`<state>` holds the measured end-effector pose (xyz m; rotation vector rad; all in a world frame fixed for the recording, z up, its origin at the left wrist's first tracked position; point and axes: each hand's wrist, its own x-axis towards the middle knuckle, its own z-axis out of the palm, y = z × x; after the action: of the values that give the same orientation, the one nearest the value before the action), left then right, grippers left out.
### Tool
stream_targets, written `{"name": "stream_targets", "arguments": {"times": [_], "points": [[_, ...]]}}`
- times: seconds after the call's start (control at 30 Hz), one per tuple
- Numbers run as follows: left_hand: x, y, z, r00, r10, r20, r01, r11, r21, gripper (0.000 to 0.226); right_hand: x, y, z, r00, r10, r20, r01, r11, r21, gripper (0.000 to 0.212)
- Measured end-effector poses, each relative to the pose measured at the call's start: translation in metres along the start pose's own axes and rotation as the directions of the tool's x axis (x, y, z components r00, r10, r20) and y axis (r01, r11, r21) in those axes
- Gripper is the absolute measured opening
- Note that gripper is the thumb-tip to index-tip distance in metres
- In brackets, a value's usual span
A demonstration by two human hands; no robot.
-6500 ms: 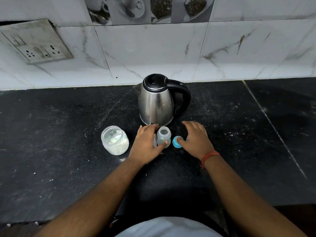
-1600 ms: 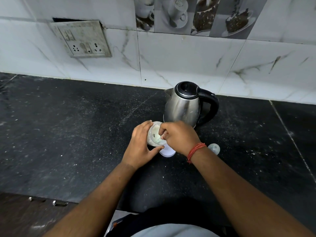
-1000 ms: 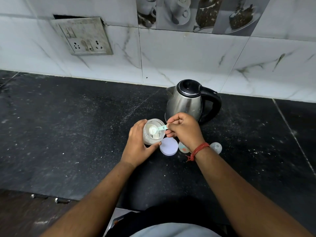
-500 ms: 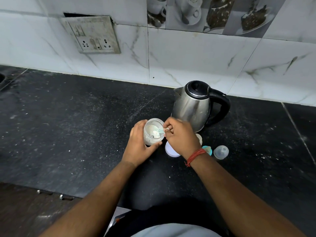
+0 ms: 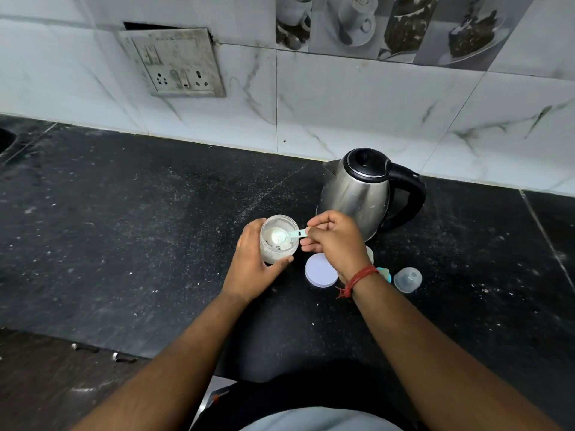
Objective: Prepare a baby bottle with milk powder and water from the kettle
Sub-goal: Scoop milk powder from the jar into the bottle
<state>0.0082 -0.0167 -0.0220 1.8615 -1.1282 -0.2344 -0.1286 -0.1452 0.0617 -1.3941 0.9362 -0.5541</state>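
Currently both hands are busy at the jar (image 5: 279, 238), mid-desk, just left of the kettle (image 5: 357, 194).

Left hand (image 5: 253, 269): fingers and thumb wrapped round the jar's side, thumb across the near wall. Jar is clear, lid off, white powder inside, coating on the walls. Can't tell if its base touches the desk (image 5: 124, 228) or is lifted slightly.

Right hand (image 5: 337, 241): fingers curled, pinching the handle end of a pale green scoop (image 5: 287, 234). Scoop bowl sits over the jar mouth, loaded with white powder. Handle runs right, over the rim, into the fingertips. Red thread (image 5: 357, 279) on that wrist.

Lid (image 5: 321, 271): white disc, flat on the desk, just right of the jar, near side of the right hand, partly under the wrist.

Bottle (image 5: 369, 255): mostly hidden behind the right hand, only a pale sliver shows, in front of the kettle. Fill state not visible.

Teal ring (image 5: 385, 274): small piece showing just right of the wrist, on the desk. Clear cap (image 5: 407, 279): dome-shaped, on the desk just right of the ring, apart from the kettle.

Kettle: steel body, black lid and handle, handle pointing right, spout left, lid closed, standing near the wall.

Desk is black stone, speckled with white dust. Marble-look tiles behind, socket plate (image 5: 174, 62) upper left.
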Motion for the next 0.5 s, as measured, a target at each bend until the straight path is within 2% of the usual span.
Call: {"name": "stream_targets", "arguments": {"times": [0.13, 0.37, 0.5], "points": [[-0.002, -0.008, 0.001, 0.998, -0.065, 0.013, 0.066, 0.996, -0.052, 0.077, -0.001, -0.004, 0.003, 0.996, 0.082, -0.038, -0.076, 0.987, 0.143, 0.012], [-0.004, -0.019, 0.001, 0.979, -0.186, 0.081, 0.195, 0.973, -0.122, 0.085, -0.002, -0.001, 0.008, 0.980, 0.186, -0.071, -0.163, 0.956, 0.244, 0.010], [-0.001, -0.020, -0.001, 0.976, -0.182, 0.118, 0.198, 0.970, -0.139, 0.086, -0.002, 0.000, 0.008, 0.974, 0.213, -0.078, -0.181, 0.936, 0.301, 0.011]]}}
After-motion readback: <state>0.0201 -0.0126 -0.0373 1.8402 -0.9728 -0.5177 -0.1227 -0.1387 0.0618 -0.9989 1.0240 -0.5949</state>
